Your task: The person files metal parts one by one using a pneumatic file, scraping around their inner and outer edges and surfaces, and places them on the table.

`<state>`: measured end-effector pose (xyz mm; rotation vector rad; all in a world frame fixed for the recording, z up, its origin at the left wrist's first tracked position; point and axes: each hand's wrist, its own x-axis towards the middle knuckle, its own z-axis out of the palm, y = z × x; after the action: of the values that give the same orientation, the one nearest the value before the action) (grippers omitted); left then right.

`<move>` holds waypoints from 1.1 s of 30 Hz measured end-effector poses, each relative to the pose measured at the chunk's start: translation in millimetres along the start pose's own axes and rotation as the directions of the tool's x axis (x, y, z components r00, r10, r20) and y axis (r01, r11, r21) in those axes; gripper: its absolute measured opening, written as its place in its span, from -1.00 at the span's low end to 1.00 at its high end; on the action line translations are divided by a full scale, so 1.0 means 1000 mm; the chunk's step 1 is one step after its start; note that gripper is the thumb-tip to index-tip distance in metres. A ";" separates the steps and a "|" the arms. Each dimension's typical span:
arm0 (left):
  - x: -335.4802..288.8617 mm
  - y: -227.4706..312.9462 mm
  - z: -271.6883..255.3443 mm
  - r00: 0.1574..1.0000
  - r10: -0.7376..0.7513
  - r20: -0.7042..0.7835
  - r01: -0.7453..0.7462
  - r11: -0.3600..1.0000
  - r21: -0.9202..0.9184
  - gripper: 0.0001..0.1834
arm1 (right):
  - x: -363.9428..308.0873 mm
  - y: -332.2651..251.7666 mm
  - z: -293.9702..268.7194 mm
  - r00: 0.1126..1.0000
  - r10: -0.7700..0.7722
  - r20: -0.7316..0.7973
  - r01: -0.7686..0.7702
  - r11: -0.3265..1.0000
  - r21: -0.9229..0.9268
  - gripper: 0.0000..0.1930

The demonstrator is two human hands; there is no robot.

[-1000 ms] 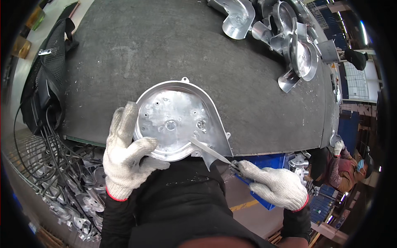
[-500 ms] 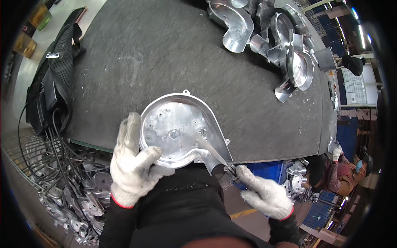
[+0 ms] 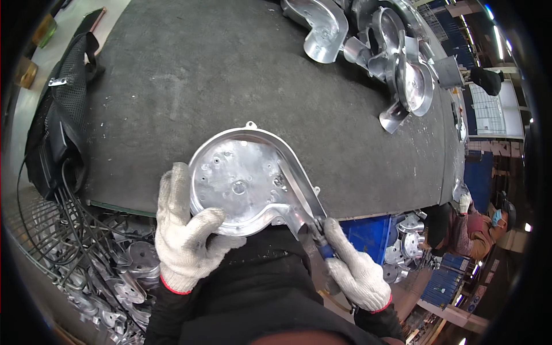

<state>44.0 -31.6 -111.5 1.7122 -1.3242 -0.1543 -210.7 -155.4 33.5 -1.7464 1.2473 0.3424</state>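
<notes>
A shiny cast metal housing [image 3: 237, 164], round with a raised rim and an open spout toward me, lies at the table's near edge. My left hand [image 3: 187, 233], in a white knit glove, grips its left side, with the thumb over the near rim and the fingers along the outer wall. In my gloved right hand [image 3: 355, 270] is a long, narrow file [image 3: 298, 188] with a dark blue handle. The index finger stretches along the tool. The file's blade lies inside the housing along its right wall, above the spout; the contact at its tip cannot be made out.
Similar metal housings [image 3: 328, 31] are piled at the far right of the dark table [image 3: 155, 75]. A black mesh bag [image 3: 60, 126] with cables lies left. Metal parts [image 3: 141, 259] fill a wire rack below. A blue bin [image 3: 368, 238] stands right, where a co-worker [image 3: 480, 233] works.
The file's blade has swung from the housing's inner floor to beside its right wall. My right hand has moved slightly left and down, and more of the handle shows.
</notes>
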 end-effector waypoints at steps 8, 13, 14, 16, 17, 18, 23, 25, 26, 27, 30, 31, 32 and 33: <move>0.004 -0.002 -0.001 1.000 0.016 0.013 -0.016 1.000 -0.007 -0.42 | 0.006 -0.012 -0.007 0.983 0.177 0.051 -0.171 0.980 -0.100 -0.29; 0.005 0.000 -0.001 0.999 0.041 -0.017 -0.041 0.999 0.007 -0.39 | 0.005 -0.006 -0.011 0.983 0.167 0.072 -0.163 0.985 -0.055 -0.28; 0.007 0.000 -0.003 0.999 0.043 -0.019 -0.043 0.999 0.007 -0.39 | 0.008 -0.002 -0.010 0.995 0.089 0.036 -0.086 0.994 -0.074 -0.28; 0.012 -0.001 -0.010 0.998 0.052 0.033 -0.053 0.998 0.022 -0.40 | 0.012 -0.009 -0.012 0.997 0.042 0.064 -0.029 0.983 -0.179 -0.29; 0.018 -0.003 -0.014 0.999 0.048 0.025 -0.048 0.998 0.026 -0.40 | 0.010 -0.008 -0.015 0.997 0.036 0.067 -0.023 0.982 -0.186 -0.29; 0.026 -0.006 -0.018 0.993 0.091 0.075 -0.093 0.995 0.024 -0.40 | 0.007 -0.006 -0.018 0.994 -0.043 0.099 0.066 0.969 -0.237 -0.29; 0.027 -0.019 -0.020 0.991 0.113 0.073 -0.111 0.993 -0.030 -0.42 | 0.021 -0.036 -0.028 0.965 0.061 0.257 0.023 0.950 -0.311 -0.28; 0.024 -0.021 -0.017 0.993 0.101 0.066 -0.098 0.994 -0.040 -0.42 | 0.024 -0.041 -0.029 0.948 0.151 0.281 -0.040 0.930 -0.365 -0.28; 0.026 -0.020 -0.019 0.993 0.095 0.063 -0.093 0.995 -0.037 -0.42 | 0.021 -0.033 -0.031 0.961 0.071 0.267 0.026 0.940 -0.341 -0.27; 0.028 -0.019 -0.019 0.994 0.094 0.062 -0.092 0.995 -0.038 -0.42 | 0.015 -0.026 -0.032 0.970 0.000 0.244 0.080 0.945 -0.318 -0.27; 0.032 -0.015 -0.019 0.993 0.093 0.070 -0.090 0.995 -0.051 -0.43 | 0.017 -0.029 -0.029 0.974 -0.005 0.227 0.073 0.955 -0.289 -0.27; 0.032 -0.017 -0.018 0.993 0.092 0.073 -0.088 0.994 -0.064 -0.43 | 0.020 -0.033 -0.028 0.975 0.030 0.220 0.041 0.949 -0.311 -0.28; 0.032 -0.020 -0.019 0.993 0.091 0.071 -0.084 0.992 -0.091 -0.43 | 0.024 -0.043 -0.029 0.958 0.120 0.262 -0.041 0.957 -0.288 -0.28; 0.033 -0.020 -0.021 0.994 0.086 0.061 -0.079 0.991 -0.105 -0.44 | 0.023 -0.041 -0.030 0.957 0.121 0.264 -0.040 0.955 -0.293 -0.28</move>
<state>83.8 -46.3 -100.6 1.5756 -1.4090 -0.2290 -173.6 -191.5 55.2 -1.8115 1.1049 0.8241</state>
